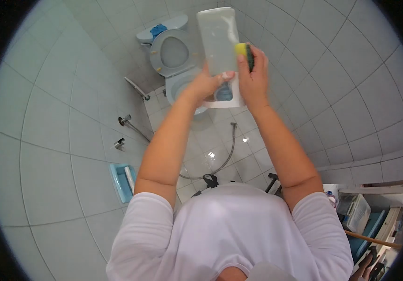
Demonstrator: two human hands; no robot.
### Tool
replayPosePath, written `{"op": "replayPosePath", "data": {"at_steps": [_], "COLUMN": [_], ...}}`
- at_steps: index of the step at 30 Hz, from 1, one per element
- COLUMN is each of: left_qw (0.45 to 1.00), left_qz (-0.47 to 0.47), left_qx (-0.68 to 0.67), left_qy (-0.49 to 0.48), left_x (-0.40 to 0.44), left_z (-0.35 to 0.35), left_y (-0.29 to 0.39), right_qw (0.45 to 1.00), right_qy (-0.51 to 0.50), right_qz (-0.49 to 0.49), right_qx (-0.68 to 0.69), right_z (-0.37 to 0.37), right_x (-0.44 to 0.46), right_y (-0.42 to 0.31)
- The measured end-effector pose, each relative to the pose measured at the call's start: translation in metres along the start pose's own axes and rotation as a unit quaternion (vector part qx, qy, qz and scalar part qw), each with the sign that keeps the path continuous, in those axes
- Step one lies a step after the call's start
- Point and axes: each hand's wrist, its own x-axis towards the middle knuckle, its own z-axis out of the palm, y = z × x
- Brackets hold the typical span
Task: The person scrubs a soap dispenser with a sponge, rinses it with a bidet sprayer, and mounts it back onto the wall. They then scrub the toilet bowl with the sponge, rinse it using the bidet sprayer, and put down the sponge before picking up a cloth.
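Observation:
A white plastic container (218,37), long and rounded at its far end, is held up in front of me over the toilet and floor. My left hand (207,86) grips its near left side, thumb across the front by a rectangular opening. In my right hand (255,77) is a yellow and green sponge (242,50), pressed against the right edge of the container. White streaks like foam show on the container's surface near the sponge.
Beyond the container stands a light blue toilet (168,70) with its lid raised and a blue cloth (158,31) on the tank. A hose (233,145) curves over the tiled floor. On the left wall are taps (124,120) and a blue soap dish (121,182). Boxes (357,213) stand at lower right.

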Motion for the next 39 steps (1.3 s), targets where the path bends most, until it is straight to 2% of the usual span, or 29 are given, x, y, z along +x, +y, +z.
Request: {"op": "replayPosePath", "data": {"at_steps": [1, 2, 4, 5, 6, 7, 8, 10, 11, 12, 13, 14, 16, 17, 18, 19, 20, 22, 23, 25, 26, 28, 29, 31, 32, 34, 35, 37, 39], "left_qw": [1.0, 0.997, 0.989, 0.977, 0.959, 0.96, 0.957, 0.95, 0.953, 0.953, 0.949, 0.949, 0.941, 0.941, 0.946, 0.95, 0.95, 0.89, 0.891, 0.879, 0.881, 0.886, 0.888, 0.879, 0.879, 0.874, 0.873, 0.873, 0.864], "left_qz": [0.001, -0.019, -0.039, -0.03, -0.02, -0.017, -0.02, -0.02, 0.011, 0.041, 0.012, 0.011, 0.054, 0.054, 0.06, 0.066, 0.066, 0.053, 0.053, 0.073, 0.07, 0.07, 0.068, 0.091, 0.092, 0.083, 0.086, 0.109, 0.1], "left_qx": [0.0, -0.069, -0.137, -0.192, -0.245, -0.243, -0.275, -0.308, -0.303, -0.297, -0.312, -0.312, -0.332, -0.332, -0.312, -0.292, -0.292, -0.447, -0.444, -0.465, -0.461, -0.449, -0.447, -0.458, -0.457, -0.464, -0.464, -0.465, -0.478], "left_qy": [0.001, -0.021, -0.042, -0.092, -0.14, -0.141, -0.092, -0.04, -0.004, 0.035, 0.046, 0.048, 0.049, 0.049, 0.07, 0.091, 0.091, 0.075, 0.076, 0.076, 0.074, 0.093, 0.091, 0.101, 0.101, 0.117, 0.119, 0.097, 0.124], "left_x": [-0.001, -0.002, -0.005, -0.007, -0.008, -0.007, -0.005, 0.001, 0.005, 0.007, 0.009, 0.008, 0.009, 0.009, 0.01, 0.01, 0.013, 0.018, 0.019, 0.02, 0.021, 0.023, 0.023, 0.024, 0.023, 0.021, 0.022, 0.021, 0.023], "left_z": [-0.001, -0.003, -0.007, -0.01, -0.012, -0.013, -0.015, -0.017, -0.018, -0.019, -0.019, -0.017, -0.011, -0.011, -0.011, -0.012, -0.015, -0.022, -0.025, -0.026, -0.024, -0.019, -0.018, -0.015, -0.016, -0.02, -0.02, -0.018, -0.018], "left_y": [-0.002, -0.007, -0.016, -0.02, -0.022, -0.026, -0.031, -0.034, -0.035, -0.038, -0.042, -0.046, -0.047, -0.047, -0.046, -0.044, -0.043, -0.038, -0.037, -0.031, -0.029, -0.025, -0.024, -0.016, -0.012, -0.004, -0.003, -0.006, -0.007], "right_qw": [0.989, 0.989, 0.987, 0.987, 0.974, 0.955, 0.956, 0.988, 0.988, 0.992, 0.972, 0.972, 0.982, 0.982, 0.979, 0.93, 0.93, 0.818, 0.816, 0.861, 0.86, 0.972, 0.972, 0.998, 0.997, 0.992, 0.992, 0.989, 0.991], "right_qy": [-0.004, -0.005, -0.081, -0.081, -0.091, -0.098, -0.097, -0.093, -0.095, -0.113, -0.128, -0.129, -0.149, -0.149, -0.174, -0.19, -0.19, 0.008, 0.008, 0.026, 0.03, 0.014, 0.018, 0.026, 0.027, -0.098, -0.1, -0.02, 0.003], "right_qz": [-0.128, -0.129, 0.117, 0.117, 0.19, 0.259, 0.256, 0.09, 0.09, -0.051, -0.19, -0.188, -0.108, -0.108, 0.083, 0.269, 0.269, 0.453, 0.454, 0.381, 0.383, 0.167, 0.169, -0.025, -0.026, -0.024, -0.027, 0.078, 0.033], "right_qx": [-0.077, -0.076, 0.074, 0.074, 0.088, 0.102, 0.103, 0.081, 0.081, 0.01, -0.06, -0.059, -0.038, -0.038, 0.063, 0.161, 0.161, 0.355, 0.358, 0.335, 0.337, 0.164, 0.164, 0.06, 0.06, 0.075, 0.076, 0.122, 0.13], "right_z": [-0.003, -0.002, 0.002, 0.001, -0.001, -0.002, -0.002, -0.004, -0.005, -0.005, -0.005, -0.001, 0.009, 0.01, 0.01, 0.009, 0.005, -0.002, 0.001, 0.011, 0.016, 0.03, 0.038, 0.052, 0.053, 0.051, 0.054, 0.046, 0.049], "right_x": [0.004, 0.013, 0.033, 0.031, 0.028, 0.027, 0.018, -0.007, -0.016, -0.025, -0.03, -0.025, 0.0, 0.004, 0.007, 0.009, 0.008, 0.005, 0.001, -0.006, -0.009, -0.014, -0.023, -0.051, -0.063, -0.073, -0.068, -0.043, -0.043], "right_y": [-0.01, -0.009, -0.003, -0.002, -0.003, -0.004, -0.001, 0.001, -0.003, -0.015, -0.022, -0.014, 0.007, 0.013, 0.014, 0.015, 0.015, 0.01, 0.01, 0.008, 0.007, -0.004, -0.007, 0.0, 0.008, 0.008, 0.012, -0.011, -0.024]}}
